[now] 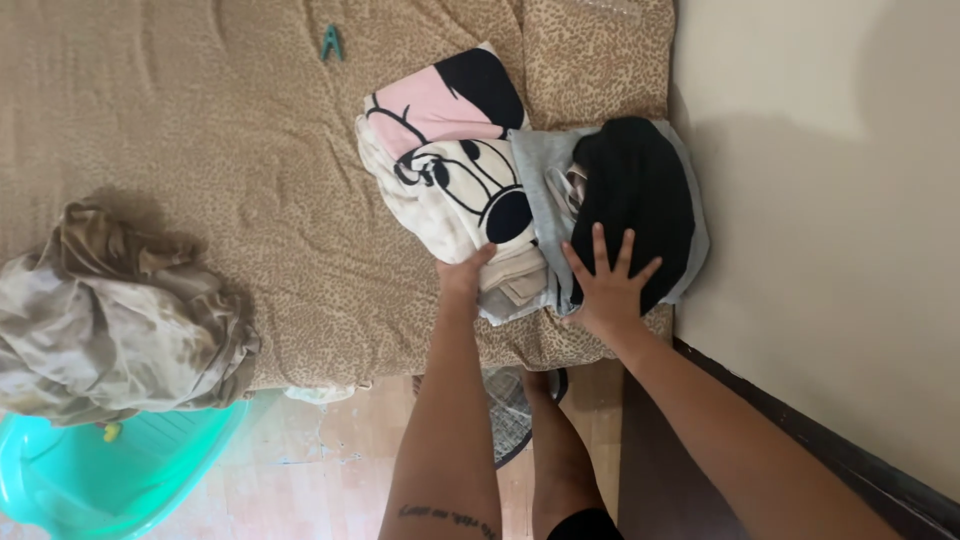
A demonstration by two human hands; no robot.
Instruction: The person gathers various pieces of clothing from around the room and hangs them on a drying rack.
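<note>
A stack of folded clothes lies on the bed by the wall. On top is a black garment (635,185) over a grey one (535,175). Beside it sits a folded cream and pink cartoon-print cloth (440,160). My right hand (605,280) rests flat with fingers spread on the black garment's near edge. My left hand (462,272) presses against the near edge of the cartoon-print cloth, thumb up, fingers tucked at the folded layers. Neither hand lifts anything.
The bed has a leopard-print sheet (250,160). A crumpled tan tie-dye garment (110,315) lies at its near left edge over a turquoise plastic basin (110,475). A teal clothes peg (331,42) lies far on the bed. A beige wall (830,200) stands right.
</note>
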